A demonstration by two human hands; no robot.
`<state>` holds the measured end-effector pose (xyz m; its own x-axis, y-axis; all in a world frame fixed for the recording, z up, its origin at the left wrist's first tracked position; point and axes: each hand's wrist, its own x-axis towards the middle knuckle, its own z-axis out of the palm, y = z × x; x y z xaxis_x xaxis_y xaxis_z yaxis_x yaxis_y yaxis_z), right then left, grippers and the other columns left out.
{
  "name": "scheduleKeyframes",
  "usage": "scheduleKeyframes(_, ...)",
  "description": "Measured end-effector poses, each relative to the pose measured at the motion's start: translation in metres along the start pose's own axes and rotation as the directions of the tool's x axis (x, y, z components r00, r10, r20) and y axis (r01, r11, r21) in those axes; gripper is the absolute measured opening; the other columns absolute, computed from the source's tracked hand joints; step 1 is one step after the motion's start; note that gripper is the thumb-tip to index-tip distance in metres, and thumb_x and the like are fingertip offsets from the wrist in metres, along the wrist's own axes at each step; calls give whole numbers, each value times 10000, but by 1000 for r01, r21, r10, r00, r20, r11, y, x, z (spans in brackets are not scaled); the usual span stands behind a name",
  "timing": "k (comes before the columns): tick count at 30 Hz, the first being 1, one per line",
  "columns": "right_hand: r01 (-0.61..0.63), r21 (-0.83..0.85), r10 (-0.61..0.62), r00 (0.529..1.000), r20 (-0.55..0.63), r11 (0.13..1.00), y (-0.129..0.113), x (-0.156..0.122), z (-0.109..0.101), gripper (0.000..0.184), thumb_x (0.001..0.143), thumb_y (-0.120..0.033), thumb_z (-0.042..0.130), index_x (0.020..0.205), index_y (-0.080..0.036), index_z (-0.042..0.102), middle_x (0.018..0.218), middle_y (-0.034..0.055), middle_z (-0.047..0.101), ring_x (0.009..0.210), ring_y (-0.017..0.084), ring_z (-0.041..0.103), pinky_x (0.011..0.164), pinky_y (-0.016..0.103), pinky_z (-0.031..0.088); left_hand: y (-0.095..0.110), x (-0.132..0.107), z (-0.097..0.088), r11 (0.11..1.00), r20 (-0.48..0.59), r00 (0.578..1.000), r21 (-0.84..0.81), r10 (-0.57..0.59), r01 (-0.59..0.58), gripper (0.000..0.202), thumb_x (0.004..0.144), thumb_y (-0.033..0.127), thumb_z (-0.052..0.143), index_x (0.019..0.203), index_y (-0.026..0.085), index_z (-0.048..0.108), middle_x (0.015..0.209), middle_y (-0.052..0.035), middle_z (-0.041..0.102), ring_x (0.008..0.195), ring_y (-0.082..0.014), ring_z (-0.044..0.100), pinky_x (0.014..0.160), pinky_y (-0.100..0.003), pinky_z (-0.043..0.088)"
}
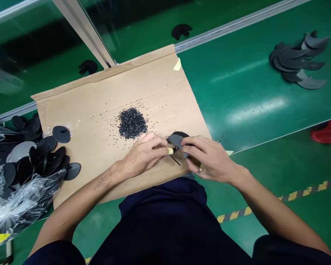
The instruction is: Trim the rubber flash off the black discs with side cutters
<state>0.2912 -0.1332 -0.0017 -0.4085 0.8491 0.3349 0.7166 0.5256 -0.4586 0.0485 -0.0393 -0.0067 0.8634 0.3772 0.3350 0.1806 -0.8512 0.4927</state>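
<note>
My right hand (209,156), with a ring on one finger, is closed on a curved dark grey disc-like piece (177,139). The fingers hide part of that piece. My left hand (147,152) meets it from the other side, its fingers pinched together. At the left fingertips shows a pale yellow bit (170,151); whether it is tape or part of a tool I cannot tell. A thin black strip (175,160) slants below the fingertips. Just beyond my left hand lies a heap of tiny black bits (132,123) on a cardboard sheet (154,81).
At left, several black discs (45,145) with stems spill from a clear plastic bag (24,198). Grey curved pieces (295,59) are piled on the green table (237,88) at right. Two black curved pieces (182,31) lie beyond the metal rail (237,25). A red object (327,132) stands at far right.
</note>
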Motion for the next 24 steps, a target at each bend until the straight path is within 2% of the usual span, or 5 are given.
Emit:
scheduleKeyframes(4, 8, 370, 104, 954, -282, 929, -5, 3, -21, 54, 923, -208, 665, 929, -217, 612, 829, 36, 659, 735, 173, 633, 603, 312, 512, 3, 4, -3, 999, 13, 999, -45, 31, -31, 219, 988, 50, 521, 1036, 212, 660, 1114, -54, 716, 976, -150, 643, 802, -279, 493)
scheduleKeyframes(8, 165, 715, 363, 771, -523, 679, -18, 17, -22, 303, 992, -377, 620, 735, -235, 544, 588, -39, 456, 489, 118, 440, 448, 281, 369, 9, 10, -3, 999, 69, 998, -30, 13, -11, 208, 1005, 73, 509, 1077, 200, 657, 1142, -78, 721, 1024, -170, 664, 825, -288, 527)
scheduleKeyframes(13, 293, 902, 557, 712, -427, 317, -31, 38, 7, 406, 997, -504, 583, 711, -237, 474, 566, -71, 336, 462, 99, 293, 457, 275, 276, 15, 13, 0, 999, 24, 1000, -39, -10, 11, 128, 1016, 108, 524, 1057, 174, 625, 1023, -72, 737, 885, -152, 661, 809, -282, 537)
scheduleKeyframes(18, 314, 919, 577, 715, -395, 240, -29, 41, 34, 386, 1051, -424, 507, 727, -218, 469, 597, -63, 362, 495, 91, 320, 484, 266, 270, 18, 12, 1, 1000, 22, 1000, 11, -1, 1, 116, 983, 66, 562, 994, 170, 611, 1011, -72, 727, 872, -158, 645, 760, -280, 519)
scheduleKeyframes(24, 300, 933, 571, 738, -360, 200, -25, 35, 36, 388, 1056, -415, 498, 728, -210, 478, 603, -55, 385, 513, 96, 355, 500, 271, 285, 21, 13, 0, 1000, 34, 999, 17, 1, -2, 141, 949, 21, 589, 993, 152, 616, 1040, -91, 725, 868, -165, 638, 761, -289, 530)
